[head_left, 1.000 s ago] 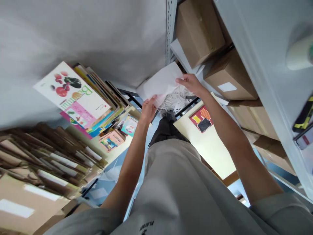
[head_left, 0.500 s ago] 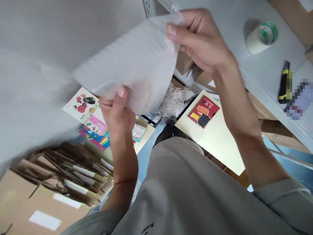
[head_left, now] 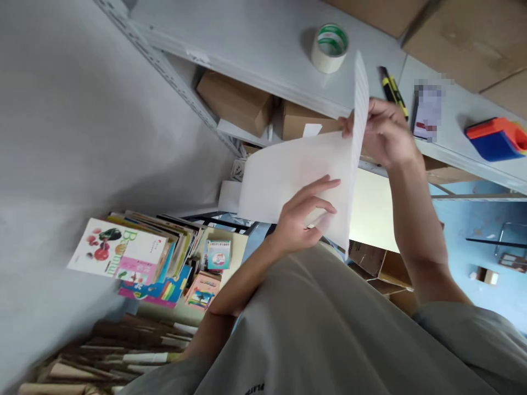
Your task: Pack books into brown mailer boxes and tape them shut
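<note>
Two hands hold one thin white sheet [head_left: 296, 175], which looks like a flat foam or paper mailing bag, in front of the grey metal shelf [head_left: 255, 44]. The left hand [head_left: 302, 216] pinches the sheet's lower edge, thumb underneath and fingers curled over the front face. The right hand [head_left: 385, 137] grips the upper right part from behind, just below the shelf's front lip, where the sheet bends sharply and one flap stands up on edge.

Judging by how it curves and folds between the two grips, the sheet is very light, limp and easily creased; it has no stiffness of its own and sags wherever it is not supported. Its surface looks smooth and somewhat slick, so a firm pinch near an edge or corner, with both hands well apart, seems the safest way to keep it flat. A one-handed hold in the middle would probably let it droop or crumple.

On the shelf, above the right hand, sit a roll of tape [head_left: 329, 48], a yellow and black cutter [head_left: 393, 90] and an orange and blue tape dispenser [head_left: 496, 138]. Brown cardboard boxes [head_left: 236, 101] rest on the shelf's lower level. Well below and to the left of the shelf lies a stack of colourful books [head_left: 140, 258].
</note>
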`<state>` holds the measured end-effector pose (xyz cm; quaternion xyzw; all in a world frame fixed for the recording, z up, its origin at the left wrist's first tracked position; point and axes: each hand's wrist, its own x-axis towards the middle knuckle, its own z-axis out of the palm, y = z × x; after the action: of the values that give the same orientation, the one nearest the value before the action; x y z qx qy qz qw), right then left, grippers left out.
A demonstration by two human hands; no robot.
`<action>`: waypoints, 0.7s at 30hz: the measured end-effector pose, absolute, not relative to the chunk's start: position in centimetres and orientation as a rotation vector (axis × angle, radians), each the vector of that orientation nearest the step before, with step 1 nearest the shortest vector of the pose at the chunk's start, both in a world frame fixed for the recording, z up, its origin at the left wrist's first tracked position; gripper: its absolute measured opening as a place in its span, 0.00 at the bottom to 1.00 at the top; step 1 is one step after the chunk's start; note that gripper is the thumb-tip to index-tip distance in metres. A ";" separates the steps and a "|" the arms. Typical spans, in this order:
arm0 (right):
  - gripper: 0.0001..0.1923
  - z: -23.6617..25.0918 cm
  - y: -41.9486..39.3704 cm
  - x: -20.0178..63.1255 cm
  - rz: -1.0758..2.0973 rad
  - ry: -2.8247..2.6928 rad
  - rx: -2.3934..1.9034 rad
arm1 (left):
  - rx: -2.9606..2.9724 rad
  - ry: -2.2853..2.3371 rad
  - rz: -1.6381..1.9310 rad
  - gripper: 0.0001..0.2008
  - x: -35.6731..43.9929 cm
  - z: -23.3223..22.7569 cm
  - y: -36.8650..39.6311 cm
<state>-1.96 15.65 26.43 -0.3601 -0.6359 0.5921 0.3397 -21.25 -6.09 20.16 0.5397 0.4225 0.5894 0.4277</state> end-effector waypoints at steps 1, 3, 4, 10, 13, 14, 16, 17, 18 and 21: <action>0.22 25.8 14.9 0.2 1.521 -1.637 -0.997 | 1.462 0.990 1.438 0.05 -19.8 19.5 -5.7; 0.24 24.1 13.6 4.7 1.457 -1.606 -1.148 | 1.643 0.908 1.367 0.06 -16.8 17.7 -5.2; 0.25 23.0 12.9 7.1 1.420 -1.586 -1.224 | 1.698 0.908 1.325 0.08 -15.2 16.5 -5.0; 0.33 14.8 9.0 21.3 1.363 -1.374 -1.510 | 1.875 1.019 1.017 0.11 -5.2 8.3 -3.9; 0.46 11.2 6.0 26.8 1.436 -1.239 -1.611 | 1.878 1.092 0.798 0.17 -0.1 4.6 -3.4; 0.49 10.1 5.0 28.2 1.475 -1.223 -1.633 | 1.871 1.123 0.727 0.18 1.5 3.4 -3.3; 0.50 7.8 3.1 30.5 1.521 -1.235 -1.690 | 1.859 1.184 0.609 0.20 4.7 1.2 -3.2; 0.48 6.6 2.4 31.4 1.503 -1.250 -1.737 | 1.857 1.208 0.563 0.20 6.2 0.1 -3.2; 0.44 5.2 1.9 32.2 1.465 -1.266 -1.799 | 1.858 1.227 0.522 0.20 7.6 -0.9 -3.2; 0.27 1.0 1.2 34.0 1.340 -1.280 -2.026 | 1.873 1.246 0.372 0.20 10.8 -3.1 -3.3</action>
<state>34.04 1.21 0.98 -0.7235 -0.4571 0.4784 0.1969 10.83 -3.34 -3.09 0.7465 0.4966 0.1481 0.4173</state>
